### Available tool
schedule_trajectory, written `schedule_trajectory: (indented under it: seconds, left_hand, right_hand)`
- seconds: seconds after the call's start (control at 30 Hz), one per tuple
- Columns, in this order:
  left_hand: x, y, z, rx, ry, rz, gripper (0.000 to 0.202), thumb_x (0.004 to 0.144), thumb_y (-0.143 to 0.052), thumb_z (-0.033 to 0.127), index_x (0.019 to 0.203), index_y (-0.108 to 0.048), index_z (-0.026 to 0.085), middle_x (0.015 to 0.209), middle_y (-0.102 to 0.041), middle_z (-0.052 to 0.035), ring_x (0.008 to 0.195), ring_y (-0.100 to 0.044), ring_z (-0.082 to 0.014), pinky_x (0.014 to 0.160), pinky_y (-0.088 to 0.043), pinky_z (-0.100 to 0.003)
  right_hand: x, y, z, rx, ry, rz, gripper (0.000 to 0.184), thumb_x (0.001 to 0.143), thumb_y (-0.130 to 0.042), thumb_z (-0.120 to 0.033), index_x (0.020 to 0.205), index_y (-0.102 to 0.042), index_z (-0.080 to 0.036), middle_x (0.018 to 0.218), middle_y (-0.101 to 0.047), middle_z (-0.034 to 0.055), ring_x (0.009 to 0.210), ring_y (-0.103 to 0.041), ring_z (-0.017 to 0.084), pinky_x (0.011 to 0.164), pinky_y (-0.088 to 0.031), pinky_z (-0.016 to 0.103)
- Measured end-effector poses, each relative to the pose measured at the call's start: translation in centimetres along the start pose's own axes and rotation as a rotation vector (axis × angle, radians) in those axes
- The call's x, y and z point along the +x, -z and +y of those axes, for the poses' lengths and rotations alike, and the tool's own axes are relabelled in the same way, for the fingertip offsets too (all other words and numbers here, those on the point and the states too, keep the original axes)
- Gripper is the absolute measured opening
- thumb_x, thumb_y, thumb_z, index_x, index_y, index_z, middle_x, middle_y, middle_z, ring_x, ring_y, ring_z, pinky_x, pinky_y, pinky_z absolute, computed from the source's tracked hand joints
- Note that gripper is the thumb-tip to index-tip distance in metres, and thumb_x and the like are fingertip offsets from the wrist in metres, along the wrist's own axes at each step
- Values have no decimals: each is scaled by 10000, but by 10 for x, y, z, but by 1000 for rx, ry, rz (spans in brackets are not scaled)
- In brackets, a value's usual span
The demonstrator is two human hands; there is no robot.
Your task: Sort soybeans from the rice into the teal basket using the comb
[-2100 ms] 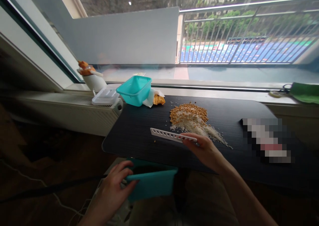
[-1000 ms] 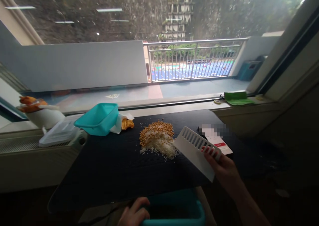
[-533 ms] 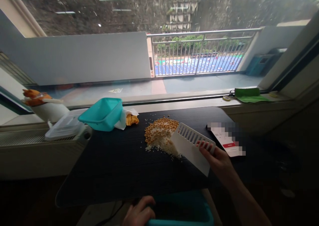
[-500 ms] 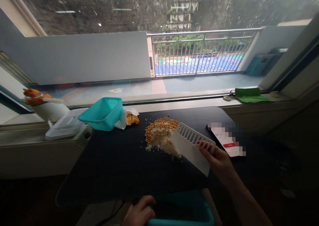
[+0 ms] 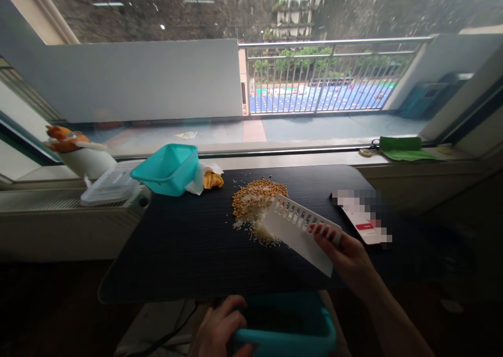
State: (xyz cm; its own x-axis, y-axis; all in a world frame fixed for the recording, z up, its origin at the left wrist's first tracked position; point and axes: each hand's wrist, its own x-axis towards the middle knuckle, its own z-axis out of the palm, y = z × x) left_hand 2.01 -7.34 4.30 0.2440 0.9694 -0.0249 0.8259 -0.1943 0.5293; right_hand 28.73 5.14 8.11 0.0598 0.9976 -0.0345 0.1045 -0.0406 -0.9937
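My right hand (image 5: pixel 349 257) grips the right end of a white plastic scraper (image 5: pixel 296 239) with a row of slots along its top edge. The scraper's left end leans against a heap of yellow soybeans (image 5: pixel 261 190) and white rice (image 5: pixel 262 234) on the black table (image 5: pixel 188 252). Loose grains lie scattered around the heap. Below the table's near edge, my left hand (image 5: pixel 222 325) is closed over the left side of a teal bin's rim (image 5: pixel 286 340). Part of that hand is cut off by the frame's bottom, and the bin's inside is dark.
A teal basket (image 5: pixel 168 173) stands at the back left beside a crumpled tissue and an orange-brown piece (image 5: pixel 212 180). A phone (image 5: pixel 363 223) lies on the right. On the sill are a green cloth (image 5: pixel 406 148) and a fox-like figure on a white pot (image 5: pixel 84 160); a clear lid (image 5: pixel 112 184) lies near the pot.
The scraper has moved slightly left into the rice side of the heap. My left hand stays at the bin's rim. The whole view has shifted a little.
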Motion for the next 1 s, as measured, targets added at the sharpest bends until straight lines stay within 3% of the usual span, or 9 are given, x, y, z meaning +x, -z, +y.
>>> schedule_trajectory:
  seconds: [0.2, 0.4, 0.57, 0.73, 0.9, 1.0]
  left_hand:
    - [0, 6, 9, -60, 91, -26, 65, 724, -673, 171, 734, -661, 234, 1132, -702, -12, 927, -693, -206, 810, -528, -279]
    - [0, 10, 15, -52, 136, -16, 82, 710, -664, 156, 726, -662, 236, 1124, -700, -5, 915, -686, -213, 830, -523, -308]
    - [-5, 10, 8, -41, 144, -19, 60, 743, -650, 176, 721, -656, 232, 1133, -693, -12, 947, -682, -220, 839, -524, -324]
    - [-19, 16, -12, -5, 234, 26, 50, 771, -641, 205, 733, -665, 227, 1177, -684, -41, 1024, -671, -258, 927, -501, -424]
    - [-32, 26, -26, 1, 298, 108, 85, 789, -627, 214, 715, -666, 225, 1179, -685, -48, 1009, -676, -251, 852, -545, -373]
    - [-36, 29, -31, -17, 316, 145, 84, 796, -644, 253, 722, -673, 227, 1184, -683, -54, 1023, -673, -256, 873, -542, -376]
  right_hand:
    - [-10, 14, -4, -42, 7, -27, 404, 706, -755, -541, 956, -781, -224, 969, -788, 72, 964, -705, 311, 855, -547, 393]
    - [-24, 16, -12, -127, 5, -84, 426, 713, -735, -564, 937, -783, -204, 951, -786, 81, 937, -701, 328, 819, -546, 403]
    - [-26, 14, -15, -100, -3, -123, 397, 738, -722, -537, 956, -777, -210, 969, -782, 76, 958, -694, 318, 852, -537, 401]
    - [-15, -18, -18, -169, 157, -294, 319, 823, -655, -443, 1002, -775, -207, 934, -780, 52, 897, -699, 283, 810, -547, 362]
    - [1, -61, -21, -295, 324, -422, 315, 882, -574, -375, 1049, -763, -187, 845, -761, 31, 784, -681, 235, 704, -537, 318]
    - [9, -74, -24, -331, 318, -476, 326, 890, -566, -384, 1047, -756, -170, 825, -750, 31, 738, -665, 212, 652, -521, 292]
